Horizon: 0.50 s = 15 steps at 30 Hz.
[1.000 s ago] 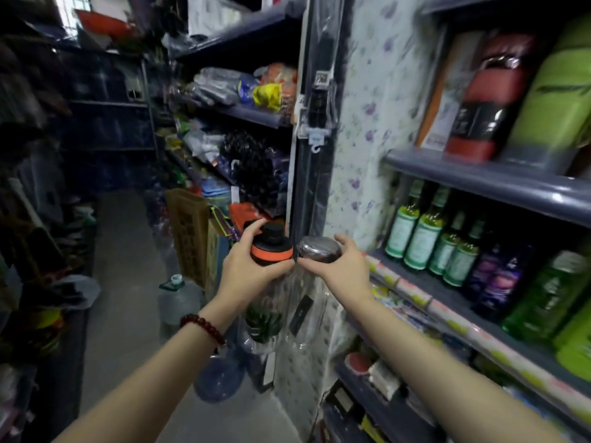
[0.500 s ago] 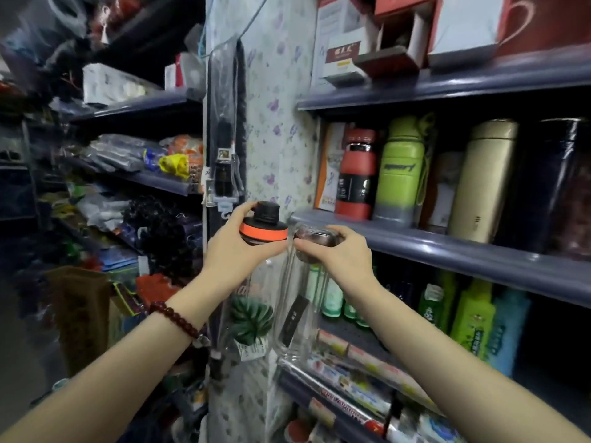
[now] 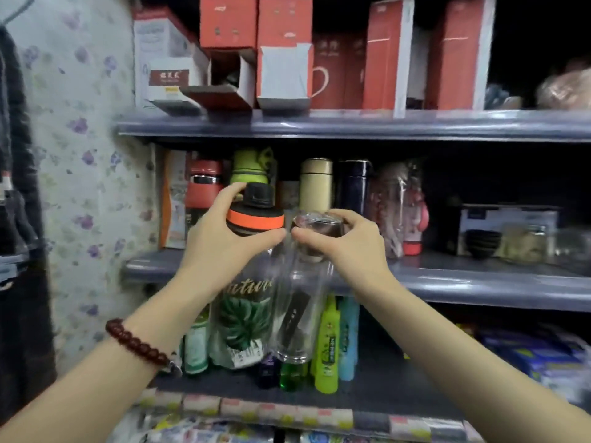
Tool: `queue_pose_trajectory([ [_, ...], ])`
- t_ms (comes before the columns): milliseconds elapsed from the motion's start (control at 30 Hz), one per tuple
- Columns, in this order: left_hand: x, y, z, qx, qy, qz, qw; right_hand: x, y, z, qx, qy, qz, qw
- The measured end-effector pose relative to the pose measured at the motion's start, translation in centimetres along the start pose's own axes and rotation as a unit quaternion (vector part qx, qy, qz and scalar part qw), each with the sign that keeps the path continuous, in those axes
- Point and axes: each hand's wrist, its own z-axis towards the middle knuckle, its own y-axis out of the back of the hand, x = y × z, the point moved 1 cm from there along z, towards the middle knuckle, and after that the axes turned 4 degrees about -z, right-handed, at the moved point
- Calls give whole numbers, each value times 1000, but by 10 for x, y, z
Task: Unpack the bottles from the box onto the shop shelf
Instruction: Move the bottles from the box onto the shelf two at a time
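Grey shop shelves (image 3: 351,124) fill the view, three of them one over the other, with shiny front edges. Flowery wallpaper (image 3: 83,155) covers the wall on the left.

Red and white card boxes (image 3: 284,49) stand in a row on the top shelf. Some have their flaps open.

On the middle shelf (image 3: 479,284) stand tall flasks: one red flask (image 3: 203,190), one green flask (image 3: 252,167), one gold flask (image 3: 315,183) and one dark blue flask (image 3: 353,183). To their right is a bottle in a clear crinkly bag (image 3: 396,206), then a box with a dark bowl (image 3: 481,241). These things crowd the left part of that shelf, right behind the hands.

Small bottles (image 3: 326,343), green, yellow and blue, stand close together on the low shelf, partly hidden behind the two held bottles.

Two bare arms reach up from below. The person's left hand (image 3: 220,247) is closed round the top of a clear leaf bottle (image 3: 243,318), with the thumb and fingers hugging its black and orange lid (image 3: 256,215). This bottle is wide and round, with a green leaf and gold writing on it. A string of dark red beads (image 3: 137,345) sits on that wrist.

The right hand (image 3: 345,247) pinches the top of a thin bottle (image 3: 295,314) of clear glass, wrapped in shiny plastic, with a silver cap (image 3: 316,223). A black tag shows inside it.

Both bottles hang upright in the air, side by side and touching, in front of the middle shelf's edge. Their bottoms reach down past it, in front of the small bottles.
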Motion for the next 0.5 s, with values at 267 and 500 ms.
queue_pose_trajectory([
  [267, -70, -79, 24, 23, -117, -27, 993, -2, 99, 13, -148, 45, -5, 988],
  [500, -116, -148, 29, 38, -197, -27, 979, -14, 164, 10, -243, 71, 34, 967],
])
